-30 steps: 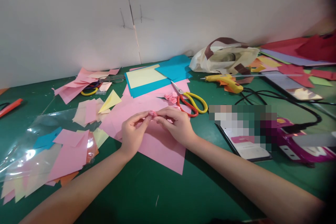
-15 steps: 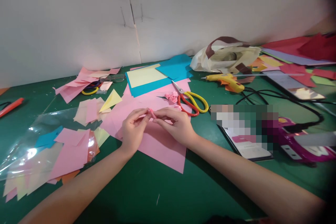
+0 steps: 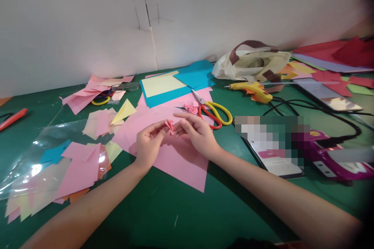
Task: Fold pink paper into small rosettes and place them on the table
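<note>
Between thumb and fingertips, my left hand (image 3: 149,142) pinches a small folded pink paper piece (image 3: 170,126), its pleats pointing downward. Close by on the right, my right hand (image 3: 198,134) has its fingers spread apart, the tips near the folded piece; nothing shows in its grasp. Both hands hover over pink paper sheets (image 3: 184,167) on the green table. Just beyond my right hand lie small pink paper flowers (image 3: 191,107) and scissors (image 3: 214,111) with one red and one yellow handle, blades pointing away to the left.
On the left are a clear plastic bag (image 3: 67,130) with paper scraps and a yellow folded paper (image 3: 125,112). Blue sheets (image 3: 201,74) lie behind. To the right are a yellow glue gun (image 3: 254,90), a phone (image 3: 280,163), a purple power strip (image 3: 333,163) with cables, and a cloth bag (image 3: 222,71).
My right hand has let go of the folded pink piece and its fingers have opened beside it. The left hand stays in place, still pinching the piece.
</note>
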The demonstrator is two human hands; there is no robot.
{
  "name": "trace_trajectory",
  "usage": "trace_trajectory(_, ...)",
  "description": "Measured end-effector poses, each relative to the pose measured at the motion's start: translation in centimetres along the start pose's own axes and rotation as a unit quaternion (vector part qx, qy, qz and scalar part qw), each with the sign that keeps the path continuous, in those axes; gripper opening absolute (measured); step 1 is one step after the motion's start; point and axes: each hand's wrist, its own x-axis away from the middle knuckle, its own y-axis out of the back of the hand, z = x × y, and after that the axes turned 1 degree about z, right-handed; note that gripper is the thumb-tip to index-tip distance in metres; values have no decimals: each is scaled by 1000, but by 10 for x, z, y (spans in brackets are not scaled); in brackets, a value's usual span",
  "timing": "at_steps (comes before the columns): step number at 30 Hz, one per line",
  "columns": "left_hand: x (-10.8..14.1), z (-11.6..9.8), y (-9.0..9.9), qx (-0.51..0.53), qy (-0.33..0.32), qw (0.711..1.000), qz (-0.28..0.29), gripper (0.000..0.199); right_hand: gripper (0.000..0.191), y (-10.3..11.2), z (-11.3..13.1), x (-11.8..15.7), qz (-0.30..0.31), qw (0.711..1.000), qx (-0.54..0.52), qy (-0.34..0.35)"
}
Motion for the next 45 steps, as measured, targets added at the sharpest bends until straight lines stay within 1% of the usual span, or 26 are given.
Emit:
trace_trajectory(3,-1,1,1,-3,-1,1000,10,18,29,1,-1,-3,3,1000,-16,-26)
trace_trajectory(6,-1,1,1,-8,-9,1000,21,17,26,1,-1,-4,16,999,6,-38)
trace_trajectory(10,0,3,1,-21,-47,998,37,13,21,3,1,-3,18,998,61,-11)
trace_trajectory(14,1,5,2,-44,-95,994,16,10,19,3,3,-2,14,995,100,15)
trace_trajectory(19,2,2,1,-43,-104,993,30,12,23,2,4,-1,0,993,118,31)
trace_trajectory(24,3,-2,1,-53,-121,991,29,15,13,1,4,-1,-8,994,104,32)
trace_trajectory(27,4,-3,1,-50,-113,992,27,14,11,1,3,-1,-15,991,127,40)
trace_trajectory(32,3,-1,0,-27,-90,995,19,7,9,0,1,-1,-30,980,183,66)
trace_trajectory(37,-1,2,-1,16,-49,999,8,12,10,0,2,-1,-28,981,179,73)
trace_trajectory(42,3,1,-1,16,-85,996,12,10,13,-1,3,1,-19,976,203,75)
trace_trajectory(45,4,1,1,1,-91,996,24,9,12,-1,3,1,-23,972,219,78)
